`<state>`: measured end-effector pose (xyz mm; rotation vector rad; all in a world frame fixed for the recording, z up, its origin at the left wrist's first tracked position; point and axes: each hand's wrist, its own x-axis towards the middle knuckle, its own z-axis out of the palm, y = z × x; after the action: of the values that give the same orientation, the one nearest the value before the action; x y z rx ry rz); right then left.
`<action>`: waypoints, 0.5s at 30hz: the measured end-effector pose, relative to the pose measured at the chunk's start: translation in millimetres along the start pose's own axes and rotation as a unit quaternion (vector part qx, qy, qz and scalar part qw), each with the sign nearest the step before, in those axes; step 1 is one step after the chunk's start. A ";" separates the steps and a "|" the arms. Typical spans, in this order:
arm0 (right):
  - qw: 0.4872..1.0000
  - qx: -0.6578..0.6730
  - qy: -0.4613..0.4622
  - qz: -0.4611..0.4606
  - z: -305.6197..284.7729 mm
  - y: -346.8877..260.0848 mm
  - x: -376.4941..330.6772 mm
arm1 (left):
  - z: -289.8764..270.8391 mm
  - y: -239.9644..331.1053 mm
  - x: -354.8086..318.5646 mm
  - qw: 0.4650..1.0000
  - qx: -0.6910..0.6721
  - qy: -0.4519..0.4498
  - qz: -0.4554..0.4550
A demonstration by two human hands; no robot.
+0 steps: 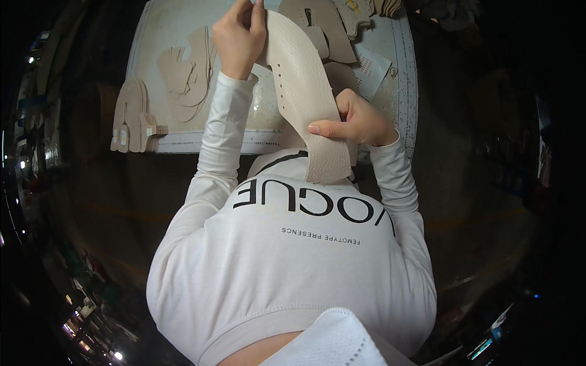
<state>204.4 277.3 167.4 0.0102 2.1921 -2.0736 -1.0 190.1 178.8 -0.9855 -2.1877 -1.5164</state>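
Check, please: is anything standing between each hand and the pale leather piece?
Nothing visible is. The right hand touches the leather piece directly, its thumb across the lower part; the left hand holds it near the far end.

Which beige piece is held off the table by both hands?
The long, curved, pebbled strip with small holes along its left edge; the beige pieces on the table lie unheld.
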 end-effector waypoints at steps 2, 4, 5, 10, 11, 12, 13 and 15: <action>0.999 0.035 -0.003 -0.022 3.3 0.0 -7.5 | 1.4 -6.6 1.4 1.000 -0.010 0.004 -0.005; 0.999 0.040 -0.017 -0.013 4.7 -1.8 -16.1 | 3.7 -12.0 2.1 0.999 -0.047 0.023 -0.001; 0.999 0.034 -0.034 0.000 4.6 -2.9 -20.7 | 3.4 -14.7 1.6 0.999 -0.031 0.018 -0.007; 0.992 0.091 -0.071 0.043 8.0 -3.5 -36.2 | 5.9 -28.6 -0.1 1.000 0.023 0.011 -0.016; 0.987 0.119 -0.084 0.061 6.7 -3.7 -38.1 | 7.4 -32.2 0.3 0.998 0.048 0.026 0.011; 0.981 0.140 -0.109 0.079 4.9 -4.7 -40.7 | 8.7 -35.8 1.0 0.996 0.073 0.041 0.039; 0.978 0.127 -0.153 0.059 -1.4 -6.7 -42.0 | 8.2 -39.2 1.3 0.991 0.098 0.057 0.067; 0.970 0.090 -0.223 -0.025 -15.6 -13.6 -45.8 | 4.0 -42.9 1.7 0.995 0.086 -0.037 -0.031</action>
<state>247.3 295.7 186.0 -0.4521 1.7517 -2.0455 -30.9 185.5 148.1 -0.9399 -2.3756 -1.3102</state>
